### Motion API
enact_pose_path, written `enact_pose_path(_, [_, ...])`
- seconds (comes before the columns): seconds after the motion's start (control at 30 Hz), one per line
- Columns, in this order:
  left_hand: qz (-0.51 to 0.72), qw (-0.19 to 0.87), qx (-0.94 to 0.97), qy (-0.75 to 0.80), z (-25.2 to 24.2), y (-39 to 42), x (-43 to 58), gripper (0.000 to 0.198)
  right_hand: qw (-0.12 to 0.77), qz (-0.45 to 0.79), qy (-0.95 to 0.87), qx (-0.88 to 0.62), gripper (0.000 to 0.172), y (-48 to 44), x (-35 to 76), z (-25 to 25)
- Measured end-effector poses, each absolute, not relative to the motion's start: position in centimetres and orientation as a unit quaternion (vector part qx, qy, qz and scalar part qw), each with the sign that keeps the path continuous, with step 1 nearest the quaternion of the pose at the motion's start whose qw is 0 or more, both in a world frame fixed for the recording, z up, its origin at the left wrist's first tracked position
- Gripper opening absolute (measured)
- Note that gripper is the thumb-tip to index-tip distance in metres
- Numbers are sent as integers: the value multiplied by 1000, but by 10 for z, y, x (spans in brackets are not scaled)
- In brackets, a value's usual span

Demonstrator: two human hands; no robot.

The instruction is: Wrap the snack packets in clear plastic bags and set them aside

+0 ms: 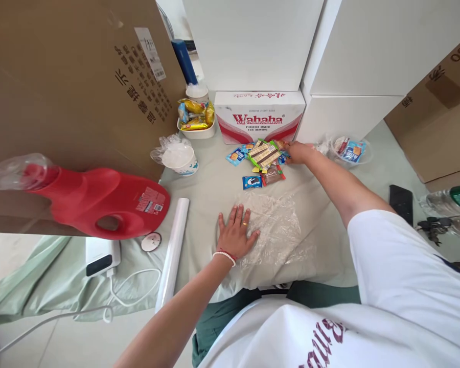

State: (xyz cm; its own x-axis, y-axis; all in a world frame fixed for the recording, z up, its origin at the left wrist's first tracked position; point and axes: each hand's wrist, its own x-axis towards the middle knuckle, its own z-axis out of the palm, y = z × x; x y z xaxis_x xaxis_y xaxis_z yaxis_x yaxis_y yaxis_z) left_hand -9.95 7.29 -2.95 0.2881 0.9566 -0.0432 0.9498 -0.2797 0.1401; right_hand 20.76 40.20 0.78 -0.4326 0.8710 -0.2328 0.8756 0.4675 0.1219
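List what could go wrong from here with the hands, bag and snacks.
1. The right hand reaches into the snack packets; a sweep could scatter loose ones like the blue packet.
2. The left hand only presses flat on the clear plastic bag; the thin film might slide or bunch.
3. The white roll lies near the table edge beside the left arm and could get nudged off.

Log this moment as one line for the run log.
left hand flat on clear plastic bag | right hand at snack packets before Wahaha box | right grasp unclear
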Motion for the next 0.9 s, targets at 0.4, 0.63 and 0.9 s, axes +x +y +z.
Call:
enact_pose_path(0.4, [25, 78, 800, 594, -25, 73, -100, 74, 100, -46, 855, 506, 80, 407, 230, 2])
enact_pose_path(0.63, [16, 73, 798, 598, -23, 72, -99, 73, 137, -31, 876, 461, 51, 431, 221, 1])
enact_pose_path(0.9, [10, 69, 799, 598, -23, 73, -99, 73, 192, 12, 850, 490, 28, 412, 199, 2])
